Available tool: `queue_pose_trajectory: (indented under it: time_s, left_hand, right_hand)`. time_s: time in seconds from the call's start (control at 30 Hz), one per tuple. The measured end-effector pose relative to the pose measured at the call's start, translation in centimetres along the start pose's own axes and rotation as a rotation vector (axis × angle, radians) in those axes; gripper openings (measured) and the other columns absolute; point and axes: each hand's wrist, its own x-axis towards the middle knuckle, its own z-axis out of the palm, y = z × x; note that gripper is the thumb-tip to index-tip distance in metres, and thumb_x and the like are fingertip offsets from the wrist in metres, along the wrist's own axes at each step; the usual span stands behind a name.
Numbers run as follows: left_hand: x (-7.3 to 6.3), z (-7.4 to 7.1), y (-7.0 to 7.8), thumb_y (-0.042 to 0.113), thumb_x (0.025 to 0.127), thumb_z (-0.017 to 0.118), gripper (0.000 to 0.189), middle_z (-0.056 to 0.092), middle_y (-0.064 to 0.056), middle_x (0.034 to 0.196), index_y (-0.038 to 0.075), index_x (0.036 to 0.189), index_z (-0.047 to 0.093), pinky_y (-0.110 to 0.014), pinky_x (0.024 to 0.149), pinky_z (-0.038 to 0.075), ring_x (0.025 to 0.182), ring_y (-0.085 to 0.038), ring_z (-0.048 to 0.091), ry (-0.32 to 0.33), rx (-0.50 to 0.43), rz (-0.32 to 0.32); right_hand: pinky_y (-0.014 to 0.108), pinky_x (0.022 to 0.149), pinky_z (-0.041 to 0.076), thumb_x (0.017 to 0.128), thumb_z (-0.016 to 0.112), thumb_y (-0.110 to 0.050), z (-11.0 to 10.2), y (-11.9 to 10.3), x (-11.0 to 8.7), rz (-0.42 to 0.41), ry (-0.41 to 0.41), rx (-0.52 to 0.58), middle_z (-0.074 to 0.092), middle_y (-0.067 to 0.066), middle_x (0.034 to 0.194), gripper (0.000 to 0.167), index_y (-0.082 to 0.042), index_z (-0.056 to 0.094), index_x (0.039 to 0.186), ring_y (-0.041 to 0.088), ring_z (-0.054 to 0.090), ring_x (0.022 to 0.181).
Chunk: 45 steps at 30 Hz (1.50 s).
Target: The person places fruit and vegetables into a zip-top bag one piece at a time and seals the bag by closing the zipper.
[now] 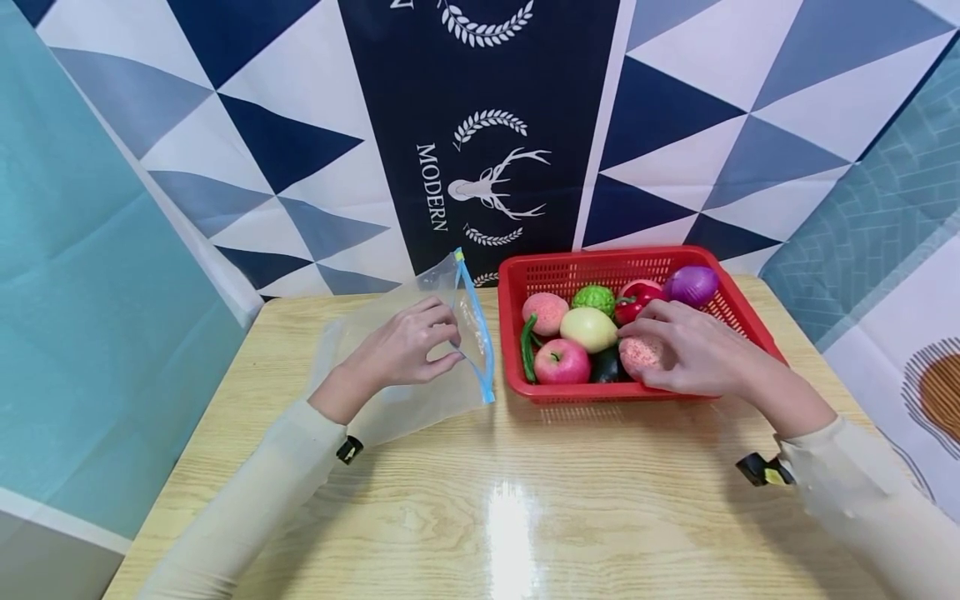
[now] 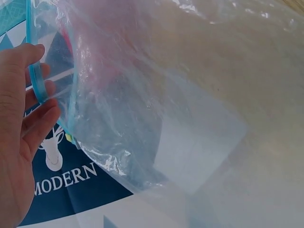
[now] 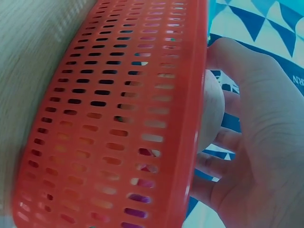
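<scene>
Cream sleeves [image 1: 862,492] nearest. Your left hand [image 1: 405,346], half-closed, pinches the blue zipper edge [image 1: 482,329] of the translucent bag [image 1: 435,408]; your right hand [image 1: 701,350], fingers curled, grips a round speckled fruit [image 1: 640,357] inside the red basket [image 1: 570,394], right of the bag's rightward-facing mouth.

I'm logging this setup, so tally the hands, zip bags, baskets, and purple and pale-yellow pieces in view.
Hands: 2 (left hand, right hand)
Zip bag: 1
Red basket: 1
Purple piece: 1
Pale-yellow piece: 1
Total: 6
</scene>
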Motion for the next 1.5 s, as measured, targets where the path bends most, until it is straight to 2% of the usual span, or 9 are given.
queue_pose_trajectory:
  time_s: [0.3, 0.47, 0.63, 0.87, 1.0, 1.23, 1.37, 1.5]
  left_hand:
    - [0.3, -0.4, 0.2, 0.013, 0.090, 0.088, 0.010, 0.074, -0.008, 0.099, 0.008, 0.092, 0.079, -0.037, 0.090, 0.066, 0.102, -0.026, 0.068, 0.032, -0.024, 0.031]
    - [0.6, -0.6, 0.3, 0.012, 0.090, 0.088, 0.011, 0.074, -0.008, 0.098, 0.007, 0.092, 0.078, -0.038, 0.091, 0.066, 0.101, -0.027, 0.068, 0.058, -0.031, 0.057]
    - [1.0, -0.7, 0.7, 0.014, 0.091, 0.088, 0.012, 0.075, -0.008, 0.099, 0.008, 0.094, 0.079, -0.037, 0.092, 0.066, 0.101, -0.026, 0.068, 0.048, -0.045, 0.061]
    - [1.4, -0.6, 1.1, 0.014, 0.091, 0.088, 0.011, 0.075, -0.008, 0.099, 0.008, 0.095, 0.079, -0.037, 0.091, 0.064, 0.100, -0.026, 0.068, 0.051, -0.063, 0.075]
    - [1.7, -0.6, 1.2, 0.014, 0.091, 0.087, 0.011, 0.075, -0.008, 0.099, 0.008, 0.094, 0.079, -0.036, 0.090, 0.064, 0.099, -0.025, 0.068, 0.066, -0.074, 0.083]
    - [2.0, -0.5, 1.6, 0.015, 0.092, 0.087, 0.011, 0.075, -0.008, 0.099, 0.008, 0.094, 0.078, -0.036, 0.089, 0.064, 0.098, -0.026, 0.067, 0.075, -0.092, 0.094]
    - [2.1, -0.4, 1.8, 0.015, 0.092, 0.087, 0.011, 0.074, -0.009, 0.099, 0.008, 0.094, 0.078, -0.036, 0.089, 0.064, 0.099, -0.026, 0.068, 0.080, -0.100, 0.095]
    - [2.2, -0.3, 1.9, 0.014, 0.091, 0.088, 0.011, 0.074, -0.008, 0.099, 0.009, 0.094, 0.078, -0.036, 0.089, 0.064, 0.098, -0.025, 0.068, 0.087, -0.107, 0.102]
  right_hand:
    - [0.065, 0.099, 0.063, 0.081, 0.090, -0.028, -0.9, -0.6, 1.0, -0.052, 0.043, 0.015, 0.075, 0.012, 0.133, 0.051, -0.017, 0.082, 0.130, 0.034, 0.070, 0.123]
    - [0.062, 0.098, 0.063, 0.080, 0.089, -0.026, -0.9, -1.3, 1.4, -0.083, 0.083, 0.027, 0.074, 0.013, 0.130, 0.051, -0.015, 0.083, 0.130, 0.032, 0.070, 0.120]
    - [0.056, 0.093, 0.064, 0.080, 0.089, -0.026, -0.5, -2.2, 2.1, -0.103, 0.128, 0.080, 0.075, 0.010, 0.127, 0.049, -0.016, 0.083, 0.128, 0.026, 0.068, 0.117]
    - [0.057, 0.094, 0.065, 0.082, 0.090, -0.028, 0.2, -3.9, 3.3, -0.103, 0.187, 0.187, 0.074, 0.009, 0.133, 0.052, -0.018, 0.080, 0.132, 0.027, 0.068, 0.122]
    - [0.047, 0.094, 0.065, 0.081, 0.094, -0.026, 0.7, -4.7, 4.0, -0.122, 0.257, 0.231, 0.073, 0.006, 0.133, 0.054, -0.018, 0.080, 0.133, 0.025, 0.068, 0.123]
    - [0.015, 0.099, 0.056, 0.081, 0.096, -0.016, 2.0, -6.3, 5.2, -0.114, 0.357, 0.401, 0.068, 0.007, 0.139, 0.058, -0.014, 0.076, 0.136, 0.014, 0.062, 0.131]
    - [0.010, 0.095, 0.057, 0.082, 0.094, -0.008, 2.9, -7.4, 5.7, -0.096, 0.395, 0.529, 0.065, 0.011, 0.141, 0.060, -0.010, 0.072, 0.137, 0.005, 0.057, 0.131]
    - [0.012, 0.091, 0.061, 0.083, 0.093, -0.002, 3.5, -8.5, 6.1, -0.094, 0.411, 0.630, 0.061, 0.014, 0.142, 0.061, -0.007, 0.068, 0.138, 0.004, 0.056, 0.132]
